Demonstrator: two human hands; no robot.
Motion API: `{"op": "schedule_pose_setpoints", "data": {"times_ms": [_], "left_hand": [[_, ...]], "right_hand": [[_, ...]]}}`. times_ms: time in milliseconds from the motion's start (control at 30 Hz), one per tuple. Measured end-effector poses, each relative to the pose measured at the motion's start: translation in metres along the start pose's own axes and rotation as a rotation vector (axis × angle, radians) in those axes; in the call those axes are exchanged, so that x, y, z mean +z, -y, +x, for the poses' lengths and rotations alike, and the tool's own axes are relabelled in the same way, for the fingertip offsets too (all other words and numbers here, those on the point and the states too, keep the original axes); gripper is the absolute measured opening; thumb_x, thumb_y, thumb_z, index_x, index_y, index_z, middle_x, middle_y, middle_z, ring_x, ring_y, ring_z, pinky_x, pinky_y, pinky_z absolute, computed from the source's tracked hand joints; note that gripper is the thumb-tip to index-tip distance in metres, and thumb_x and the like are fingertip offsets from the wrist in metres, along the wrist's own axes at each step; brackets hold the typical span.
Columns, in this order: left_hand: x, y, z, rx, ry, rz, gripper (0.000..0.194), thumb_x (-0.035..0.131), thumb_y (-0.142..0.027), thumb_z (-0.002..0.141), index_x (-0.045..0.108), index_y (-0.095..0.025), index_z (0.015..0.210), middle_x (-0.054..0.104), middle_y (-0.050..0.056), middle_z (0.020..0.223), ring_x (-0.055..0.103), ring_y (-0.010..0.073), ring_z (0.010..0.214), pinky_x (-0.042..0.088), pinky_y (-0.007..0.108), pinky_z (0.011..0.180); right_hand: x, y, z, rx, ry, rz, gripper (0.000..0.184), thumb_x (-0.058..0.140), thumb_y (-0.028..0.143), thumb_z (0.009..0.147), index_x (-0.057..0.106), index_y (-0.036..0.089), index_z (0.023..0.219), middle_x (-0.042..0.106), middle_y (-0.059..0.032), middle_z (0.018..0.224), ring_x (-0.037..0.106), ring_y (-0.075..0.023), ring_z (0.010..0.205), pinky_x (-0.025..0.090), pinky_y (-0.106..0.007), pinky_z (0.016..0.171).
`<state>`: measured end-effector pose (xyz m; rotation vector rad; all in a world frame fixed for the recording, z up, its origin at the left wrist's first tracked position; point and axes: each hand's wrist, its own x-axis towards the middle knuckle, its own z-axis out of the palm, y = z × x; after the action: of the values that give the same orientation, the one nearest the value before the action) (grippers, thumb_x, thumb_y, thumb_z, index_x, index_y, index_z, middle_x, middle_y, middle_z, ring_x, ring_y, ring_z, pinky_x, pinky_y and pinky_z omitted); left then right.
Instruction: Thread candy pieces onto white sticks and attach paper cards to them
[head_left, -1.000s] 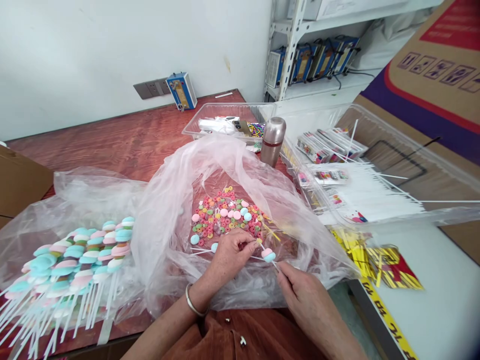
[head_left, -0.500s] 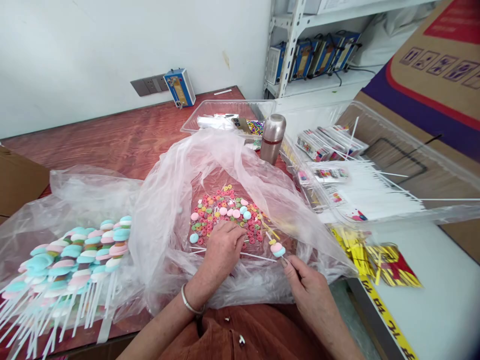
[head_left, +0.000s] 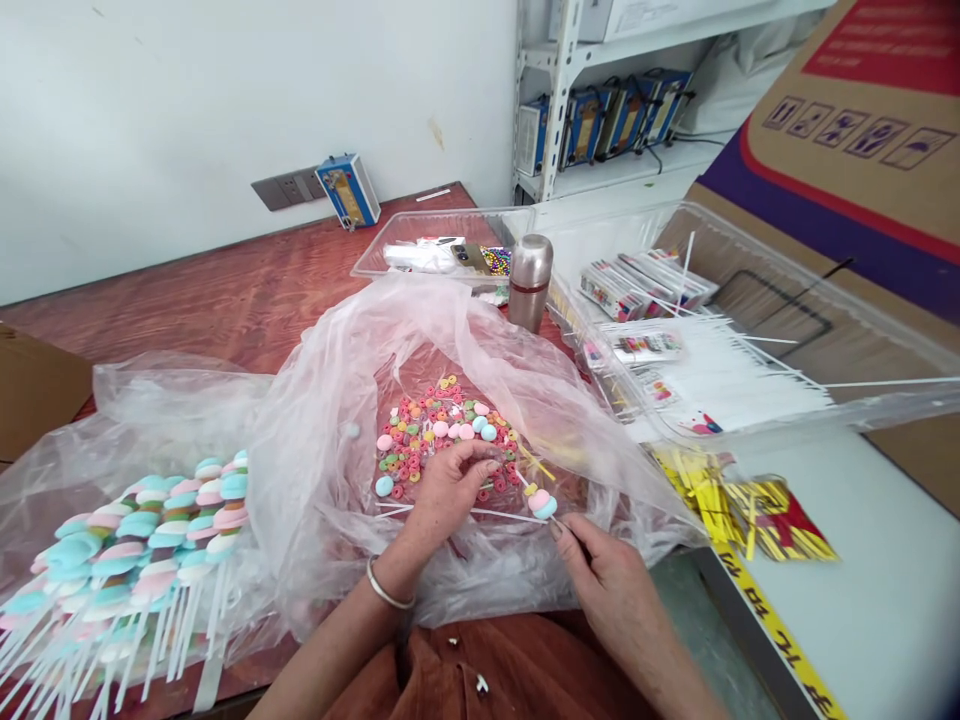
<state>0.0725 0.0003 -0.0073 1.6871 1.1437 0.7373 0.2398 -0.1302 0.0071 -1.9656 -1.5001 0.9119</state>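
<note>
My right grip (head_left: 606,575) grasps the candy skewer (head_left: 542,504) by its stick — the pink, blue and yellow pieces sit just beyond it, over the plastic sheet (head_left: 495,582). My left grip (head_left: 450,492) is at the ring-shaped pieces (head_left: 431,412) — whether it pinches one, I cannot tell.

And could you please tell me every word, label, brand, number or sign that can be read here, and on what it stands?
No word, brand or number reads clearly.
Cardboard box: a row of printed handling signs, the last an umbrella.
Its red panel: pale lettering, too blurred.
Yellow strip: dark characters, too unclear to read.
White packets in the clear container: print too small.
</note>
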Motion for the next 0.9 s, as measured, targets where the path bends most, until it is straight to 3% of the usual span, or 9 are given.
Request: {"op": "schedule_pose_setpoints", "data": {"times_ms": [67,133,233,300,433,567,700,900], "left_hand": [[-0.001,-0.001,-0.003,-0.063,0.049,-0.097,0.012,0.06,-0.02,0.087,0.07,-0.017,0.093,0.072,0.002,0.078,0.065,0.0158,0.068,0.053,0.029,0.066],[-0.002,-0.001,-0.005,-0.039,0.014,-0.039,0.013,0.059,-0.02,0.087,0.069,-0.018,0.095,0.072,0.002,0.079,0.066,0.0162,0.069,0.054,0.03,0.067],[-0.006,0.001,-0.006,0.147,-0.159,0.269,0.024,0.054,-0.01,0.086,0.069,-0.02,0.102,0.071,0.006,0.107,0.065,0.0207,0.099,0.051,0.038,0.09],[-0.008,0.001,-0.005,0.258,-0.2,0.455,0.03,0.051,-0.006,0.087,0.069,-0.021,0.104,0.067,0.007,0.115,0.059,0.0223,0.109,0.046,0.041,0.097],[0.0,-0.002,-0.002,0.289,-0.039,0.636,0.017,0.058,-0.013,0.088,0.072,-0.021,0.092,0.067,0.006,0.094,0.058,0.0229,0.095,0.047,0.039,0.088],[0.017,-0.004,0.002,0.282,0.084,0.765,0.012,0.061,-0.019,0.089,0.072,-0.022,0.09,0.066,0.006,0.09,0.056,0.0242,0.092,0.045,0.04,0.084],[0.024,-0.001,0.006,0.295,0.09,0.809,0.013,0.059,-0.024,0.091,0.071,-0.023,0.092,0.066,0.006,0.092,0.055,0.0246,0.094,0.043,0.04,0.085],[0.016,0.001,0.003,0.253,0.024,0.796,0.002,0.066,-0.021,0.085,0.068,-0.02,0.086,0.064,0.006,0.091,0.055,0.025,0.093,0.043,0.04,0.084]], "right_hand": [[-0.001,0.003,0.001,-0.008,0.011,-0.002,0.035,0.033,0.041,0.097,0.045,0.023,0.069,0.056,0.0013,0.063,0.05,-0.0159,0.059,0.035,-0.024,0.058],[-0.003,0.002,0.002,-0.009,-0.001,-0.011,0.034,0.033,0.04,0.096,0.046,0.023,0.07,0.056,0.001,0.063,0.05,-0.0161,0.059,0.035,-0.025,0.058],[-0.006,-0.003,0.003,0.019,-0.048,-0.043,0.033,0.033,0.04,0.095,0.049,0.023,0.072,0.057,0.0002,0.062,0.052,-0.0171,0.059,0.035,-0.025,0.057],[-0.009,-0.008,0.004,0.039,-0.059,-0.069,0.033,0.033,0.041,0.094,0.05,0.023,0.073,0.058,-0.0003,0.062,0.053,-0.0178,0.059,0.035,-0.026,0.057],[-0.011,-0.01,0.006,0.043,-0.037,-0.103,0.033,0.032,0.041,0.095,0.048,0.024,0.072,0.057,-0.0003,0.062,0.052,-0.0179,0.059,0.033,-0.026,0.057],[-0.009,-0.01,0.007,0.033,-0.019,-0.116,0.032,0.031,0.041,0.095,0.046,0.024,0.073,0.057,-0.0005,0.063,0.052,-0.018,0.059,0.032,-0.027,0.057],[-0.007,-0.011,0.008,0.041,-0.014,-0.12,0.032,0.031,0.042,0.095,0.048,0.023,0.074,0.06,-0.002,0.065,0.054,-0.0189,0.06,0.033,-0.027,0.058],[-0.008,-0.011,0.008,0.049,-0.017,-0.121,0.031,0.031,0.041,0.094,0.046,0.024,0.072,0.057,-0.0011,0.061,0.051,-0.0181,0.057,0.031,-0.027,0.057]]}}
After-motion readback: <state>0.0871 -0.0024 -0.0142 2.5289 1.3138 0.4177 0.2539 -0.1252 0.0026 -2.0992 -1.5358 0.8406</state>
